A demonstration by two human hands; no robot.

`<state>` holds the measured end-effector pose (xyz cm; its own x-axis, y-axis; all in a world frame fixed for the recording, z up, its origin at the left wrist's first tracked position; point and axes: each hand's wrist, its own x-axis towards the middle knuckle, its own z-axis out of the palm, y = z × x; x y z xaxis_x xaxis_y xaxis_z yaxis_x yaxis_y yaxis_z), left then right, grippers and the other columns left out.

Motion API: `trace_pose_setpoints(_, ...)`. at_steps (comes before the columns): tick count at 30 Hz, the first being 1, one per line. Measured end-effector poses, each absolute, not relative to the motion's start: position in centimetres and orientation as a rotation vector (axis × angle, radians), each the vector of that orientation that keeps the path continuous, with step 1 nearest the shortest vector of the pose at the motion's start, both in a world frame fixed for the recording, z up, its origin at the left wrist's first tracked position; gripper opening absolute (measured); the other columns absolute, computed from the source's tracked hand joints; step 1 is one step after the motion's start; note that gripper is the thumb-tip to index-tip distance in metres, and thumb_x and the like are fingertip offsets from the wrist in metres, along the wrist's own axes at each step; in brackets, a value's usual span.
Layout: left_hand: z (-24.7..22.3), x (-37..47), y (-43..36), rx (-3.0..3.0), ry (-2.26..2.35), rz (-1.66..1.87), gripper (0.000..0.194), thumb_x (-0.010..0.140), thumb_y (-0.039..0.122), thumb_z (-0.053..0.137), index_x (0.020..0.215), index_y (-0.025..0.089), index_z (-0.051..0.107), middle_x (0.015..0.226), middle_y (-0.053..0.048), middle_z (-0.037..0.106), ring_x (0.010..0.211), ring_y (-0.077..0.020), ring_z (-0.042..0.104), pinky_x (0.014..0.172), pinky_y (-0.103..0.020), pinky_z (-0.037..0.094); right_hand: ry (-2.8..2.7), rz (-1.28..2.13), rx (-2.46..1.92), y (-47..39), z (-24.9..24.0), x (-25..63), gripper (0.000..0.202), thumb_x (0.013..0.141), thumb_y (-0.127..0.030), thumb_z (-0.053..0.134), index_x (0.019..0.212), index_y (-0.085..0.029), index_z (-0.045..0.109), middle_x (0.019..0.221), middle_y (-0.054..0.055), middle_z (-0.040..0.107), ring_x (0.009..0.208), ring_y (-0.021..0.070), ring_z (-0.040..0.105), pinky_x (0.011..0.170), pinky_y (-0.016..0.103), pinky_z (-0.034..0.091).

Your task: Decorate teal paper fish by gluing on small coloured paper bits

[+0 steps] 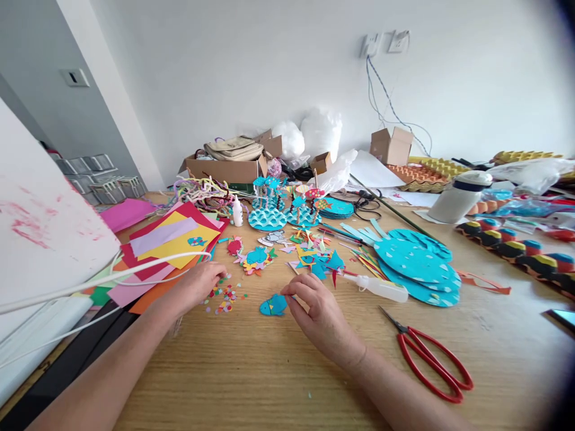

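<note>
A small blue paper fish (272,305) lies at the middle of the table. My right hand (312,305) pinches its tail end between thumb and fingers. A thin pale stick (293,268) shows at the same fingers; I cannot tell whether they hold it. My left hand (202,286) is beside a scatter of small round paper dots (224,296), its fingers bent and pressed together. Whatever may be between those fingertips is hidden. Just behind lies a blue paper fish with coloured edges (257,258).
Red-handled scissors (431,359) lie at right, near a glue bottle (381,288) and blue discs (413,257). Coloured paper sheets (179,236) and a white cable (135,263) are at left. Fish decorations (267,218), a cardboard box (229,169) and a white container (458,197) stand farther back.
</note>
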<state>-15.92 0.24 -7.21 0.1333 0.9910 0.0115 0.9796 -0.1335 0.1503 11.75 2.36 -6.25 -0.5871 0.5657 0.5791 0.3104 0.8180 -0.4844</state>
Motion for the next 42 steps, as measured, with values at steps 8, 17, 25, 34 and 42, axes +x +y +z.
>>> trace_pose_setpoints(8,-6.9,-16.6,-0.4,2.312,1.991,0.206,0.021,0.076,0.014,0.046,0.081,0.022,0.064,0.086,-0.002,0.067,0.084,-0.0182,0.058,0.078,-0.029,0.040,-2.245,0.431,-0.641,2.3,-6.4,11.7,0.013,0.080,-0.011,0.047,0.077,-0.018,0.058,0.075,0.005,0.059,0.074,0.0165,0.052,0.070,0.031,0.042)
trace_pose_setpoints(17,-6.9,-14.9,-0.9,2.368,2.011,0.211,0.015,0.077,0.014,0.049,0.081,0.019,0.062,0.083,-0.005,0.064,0.080,-0.0200,0.057,0.074,-0.031,0.041,-2.230,0.426,-0.644,2.3,-6.2,11.8,0.015,0.080,-0.011,0.045,0.078,-0.018,0.058,0.076,0.005,0.059,0.075,0.0170,0.052,0.070,0.031,0.043)
trace_pose_setpoints(25,-6.9,-14.6,-0.9,2.385,2.040,0.212,0.014,0.078,0.015,0.048,0.078,0.018,0.061,0.081,-0.006,0.064,0.078,-0.0212,0.057,0.073,-0.032,0.041,-2.202,0.436,-0.668,2.6,-6.1,12.0,0.015,0.080,-0.011,0.045,0.079,-0.018,0.058,0.076,0.005,0.058,0.076,0.0173,0.051,0.069,0.032,0.043)
trace_pose_setpoints(34,-7.1,-14.4,-0.6,2.353,2.078,0.273,0.018,0.082,0.013,0.044,0.086,0.016,0.061,0.089,-0.008,0.064,0.085,-0.0214,0.057,0.076,-0.032,0.042,-2.199,0.461,-0.668,2.7,-6.4,12.1,0.013,0.080,-0.011,0.046,0.078,-0.018,0.058,0.076,0.005,0.058,0.076,0.0168,0.051,0.068,0.031,0.042)
trace_pose_setpoints(42,-7.1,-12.2,-0.1,2.382,1.934,0.291,0.015,0.080,0.012,0.047,0.083,0.019,0.060,0.088,-0.004,0.062,0.088,-0.0189,0.055,0.077,-0.029,0.040,-2.213,0.446,-0.670,2.7,-6.4,12.0,0.015,0.079,-0.010,0.046,0.078,-0.019,0.059,0.076,0.005,0.059,0.076,0.0171,0.052,0.068,0.031,0.043)
